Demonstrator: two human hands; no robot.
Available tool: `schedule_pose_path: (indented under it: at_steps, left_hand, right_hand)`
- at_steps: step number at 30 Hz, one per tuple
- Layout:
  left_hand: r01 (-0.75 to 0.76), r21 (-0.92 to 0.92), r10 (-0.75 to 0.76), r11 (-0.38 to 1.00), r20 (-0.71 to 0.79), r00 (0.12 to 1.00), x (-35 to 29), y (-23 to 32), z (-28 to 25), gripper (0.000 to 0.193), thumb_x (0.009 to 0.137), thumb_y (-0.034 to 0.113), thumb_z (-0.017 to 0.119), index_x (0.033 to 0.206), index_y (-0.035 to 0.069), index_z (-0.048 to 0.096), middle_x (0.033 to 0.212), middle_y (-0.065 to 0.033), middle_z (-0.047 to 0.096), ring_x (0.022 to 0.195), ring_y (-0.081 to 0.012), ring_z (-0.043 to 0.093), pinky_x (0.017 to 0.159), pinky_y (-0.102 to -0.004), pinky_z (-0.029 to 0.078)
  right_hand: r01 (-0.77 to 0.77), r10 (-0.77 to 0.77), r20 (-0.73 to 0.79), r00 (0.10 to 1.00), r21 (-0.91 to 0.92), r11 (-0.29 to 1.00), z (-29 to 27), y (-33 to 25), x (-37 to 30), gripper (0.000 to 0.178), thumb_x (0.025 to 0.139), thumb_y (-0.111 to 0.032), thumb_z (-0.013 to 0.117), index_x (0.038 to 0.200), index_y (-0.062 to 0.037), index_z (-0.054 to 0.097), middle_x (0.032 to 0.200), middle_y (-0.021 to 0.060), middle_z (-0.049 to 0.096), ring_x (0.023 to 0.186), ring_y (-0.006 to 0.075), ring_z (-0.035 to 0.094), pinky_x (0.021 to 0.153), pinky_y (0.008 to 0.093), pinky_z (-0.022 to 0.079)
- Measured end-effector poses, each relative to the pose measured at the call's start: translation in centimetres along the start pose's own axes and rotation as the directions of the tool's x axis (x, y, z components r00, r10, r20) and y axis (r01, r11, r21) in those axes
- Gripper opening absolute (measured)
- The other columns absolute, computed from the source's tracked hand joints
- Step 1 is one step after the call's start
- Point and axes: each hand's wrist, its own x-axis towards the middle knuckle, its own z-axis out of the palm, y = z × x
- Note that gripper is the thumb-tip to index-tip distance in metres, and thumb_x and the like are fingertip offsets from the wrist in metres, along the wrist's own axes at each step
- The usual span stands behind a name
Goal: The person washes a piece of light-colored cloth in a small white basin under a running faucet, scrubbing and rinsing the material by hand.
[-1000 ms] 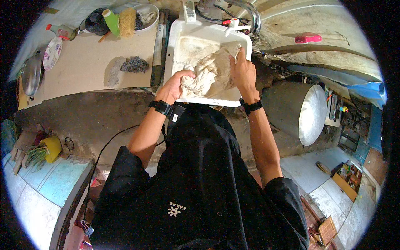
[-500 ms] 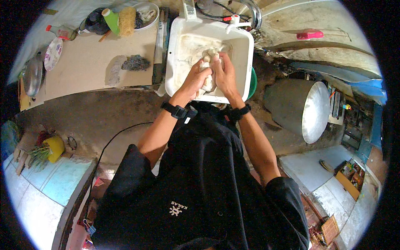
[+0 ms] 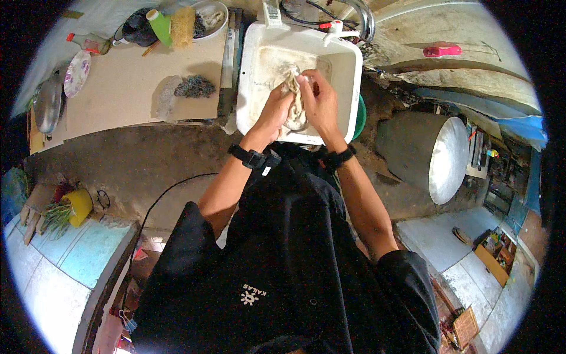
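Cloth [image 3: 293, 97]: bunched, clamped between left hand [image 3: 275, 110] and right hand [image 3: 319, 101] over white basin [image 3: 348, 71]. Washing judged midway; wringing underway, cloth not yet set aside.

To the left of your left hand [image 3: 276, 111], a flat tan board [image 3: 124, 88] carries 1 grey scouring pad [image 3: 194, 87], 1 patterned plate [image 3: 76, 65], 1 green bottle [image 3: 159, 26], 1 straw-coloured brush [image 3: 183, 26] and 1 white dish [image 3: 213, 15]. Under both your hands sits a white rectangular basin [image 3: 348, 76], beside the board's right edge.
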Motion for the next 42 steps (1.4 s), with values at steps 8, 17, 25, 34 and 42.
schedule_pose_path:
  at_steps: [8,17,25,34,42]
  left_hand:
    - [0.001,-0.003,-0.001,1.0,-0.015,1.0,1.5,-1.7,0.6,0.035,0.105,0.012,0.051,0.138,0.004,0.058,0.085,0.0027,0.062,0.064,-0.0058,0.054,0.056,-0.0247,0.047]
    - [0.032,0.189,-0.014,0.982,-0.097,0.995,0.7,-0.3,1.0,0.039,0.101,0.015,0.05,0.137,0.005,0.06,0.075,0.0038,0.054,0.055,-0.0055,0.046,0.049,-0.025,0.04]
    - [-0.004,0.186,0.023,0.982,-0.097,0.995,2.0,-0.1,0.2,0.041,0.099,0.013,0.05,0.138,0.004,0.058,0.077,0.0032,0.056,0.053,-0.0045,0.045,0.047,-0.0229,0.038]
    - [0.006,0.068,0.004,0.998,-0.155,0.988,3.0,0.5,-4.0,0.049,0.106,0.024,0.055,0.151,0.007,0.053,0.086,0.0037,0.062,0.057,-0.0034,0.047,0.049,-0.0221,0.04]
    - [-0.167,0.655,0.188,0.737,0.039,0.981,3.2,3.1,-2.6,0.044,0.104,0.017,0.05,0.144,-0.001,0.048,0.111,-0.0109,0.065,0.075,-0.011,0.057,0.068,-0.0301,0.05]
  right_hand:
    - [-0.06,0.064,0.042,0.997,-0.093,0.994,-0.8,0.0,0.1,0.03,0.107,-0.032,0.059,0.111,-0.002,0.06,0.08,0.0279,0.068,0.074,0.0491,0.067,0.066,0.0538,0.051]
    - [-0.055,0.052,-0.035,0.998,-0.097,0.994,0.3,0.0,-1.0,0.045,0.101,-0.04,0.068,0.107,0.0043,0.061,0.076,0.0339,0.066,0.074,0.0523,0.069,0.066,0.0556,0.054]
    - [-0.009,0.007,-0.167,0.986,-0.013,1.0,1.1,-0.5,0.2,0.033,0.103,-0.032,0.067,0.105,-0.0001,0.06,0.074,0.0293,0.066,0.071,0.0513,0.068,0.059,0.0546,0.05]
    - [0.019,-0.021,-0.019,1.0,-0.132,0.991,2.7,-3.9,1.2,0.032,0.104,-0.034,0.065,0.108,-0.002,0.063,0.082,0.0295,0.07,0.08,0.052,0.07,0.066,0.052,0.054]
    - [-0.128,0.116,-0.14,0.983,-0.084,0.988,3.3,-1.8,3.0,0.038,0.103,-0.037,0.065,0.102,-0.0002,0.06,0.079,0.0304,0.068,0.08,0.054,0.068,0.067,0.0566,0.053]
